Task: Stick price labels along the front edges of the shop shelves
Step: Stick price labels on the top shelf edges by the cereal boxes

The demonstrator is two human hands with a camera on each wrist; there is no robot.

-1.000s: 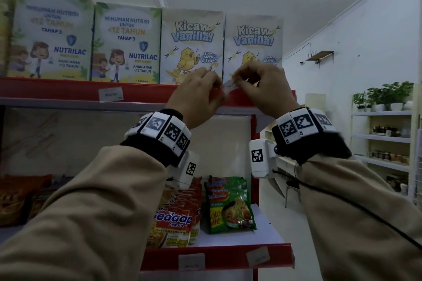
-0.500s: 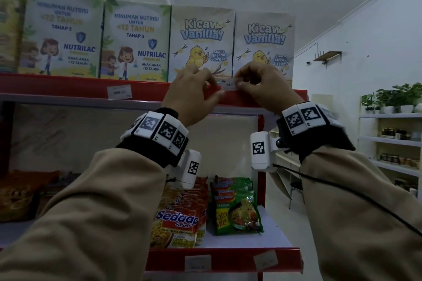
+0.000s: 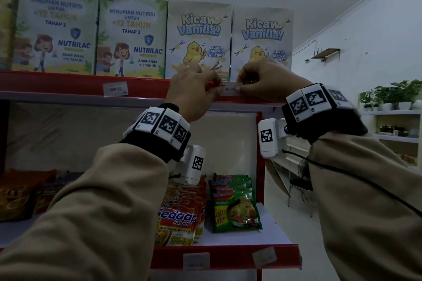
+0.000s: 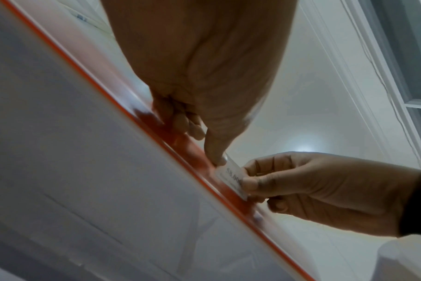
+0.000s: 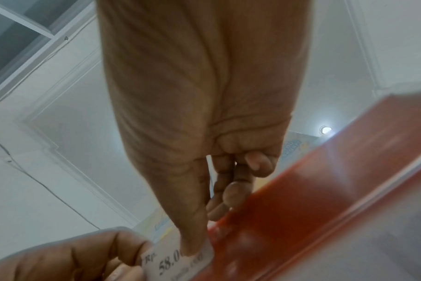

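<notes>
In the head view, the left hand (image 3: pixel 194 89) and the right hand (image 3: pixel 265 82) are both reaching up to the red front edge (image 3: pixel 68 85) of the top shelf. Between them a white price label (image 3: pixel 229 89) is lying against that edge, directly below the two Kicaw Vanilla boxes (image 3: pixel 198 39). The left hand is pinching the label's end at 9 o'clock, and the right hand is pinching the end at 3 o'clock, fingers curled narrow on both. Toward 9 o'clock along the same edge, another label (image 3: pixel 115 89) is already sitting below the Nutrilac boxes (image 3: pixel 131 36). On the shelf below, noodle packets (image 3: pixel 235 203) are standing, and two more labels (image 3: pixel 196 260) are showing on its red edge. At 3 o'clock, well apart, a white shelf unit with potted plants (image 3: pixel 397 96) is standing by the wall.

In the left wrist view, the left hand (image 4: pixel 199 76) is pressing its thumb tip onto the near end of the label (image 4: pixel 233 178), its other fingers (image 4: pixel 187 123) curling tightly beside the red edge (image 4: pixel 180 142). At 4 o'clock, the right hand (image 4: pixel 324 190) is gripping the label's far end between thumb and curled fingers.

In the right wrist view, the right hand (image 5: pixel 204 95) is holding its thumb down on the label (image 5: pixel 178 264), which is reading "58.0", with the remaining fingers (image 5: pixel 236 188) folding in close to the red edge (image 5: pixel 301 218). At 7 o'clock, the left hand (image 5: pixel 67 256) is pinching the label's other end.
</notes>
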